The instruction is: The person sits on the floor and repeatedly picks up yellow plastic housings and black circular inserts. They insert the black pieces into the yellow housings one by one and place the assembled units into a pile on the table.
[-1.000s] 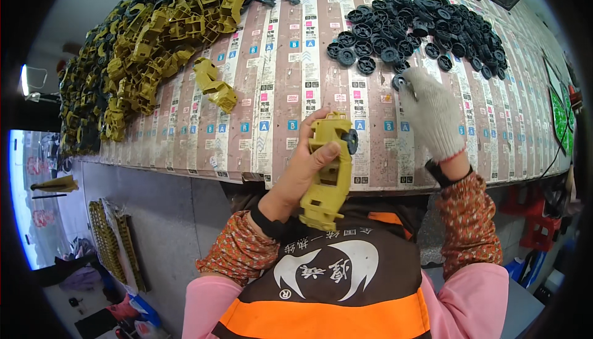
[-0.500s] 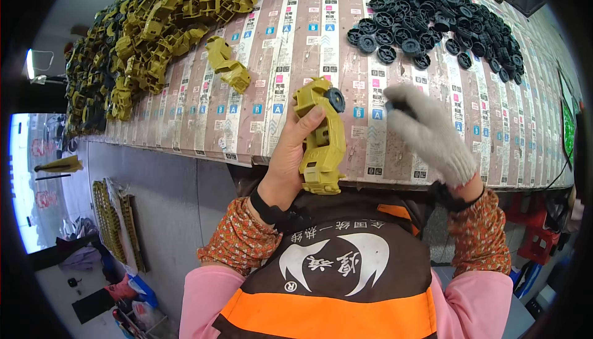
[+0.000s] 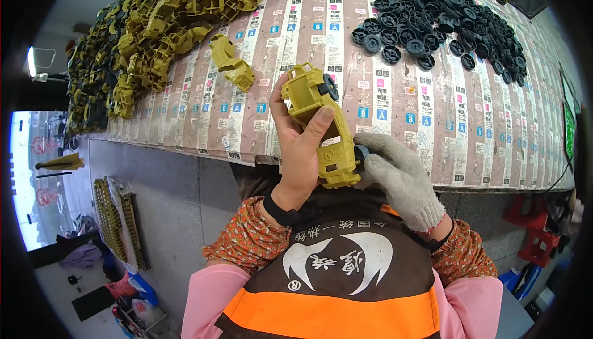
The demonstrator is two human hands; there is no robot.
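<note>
My bare left hand [image 3: 301, 147] grips an olive-yellow toy vehicle body [image 3: 341, 161], thumb across its middle. One black wheel [image 3: 328, 87] sits on its far right side. Against the near right side, a second dark wheel [image 3: 361, 152] is pinched in the fingers of my gloved right hand [image 3: 398, 181]. Part of that wheel is hidden by the fingers, and whether it is seated on the body I cannot tell. Another yellow toy body [image 3: 231, 64] lies alone on the table beyond my left hand.
A heap of yellow toy bodies [image 3: 167, 30] covers the table's far left. Many loose black wheels [image 3: 426, 27] lie spread at the far right. The table [image 3: 296, 42] is covered with printed paper strips; its near edge runs before my apron [image 3: 333, 258]. Red stools [image 3: 534, 240] stand below right.
My right hand has come left and nearer with the wheel, up to the near side of the toy body. My left hand has tilted the body slightly.
</note>
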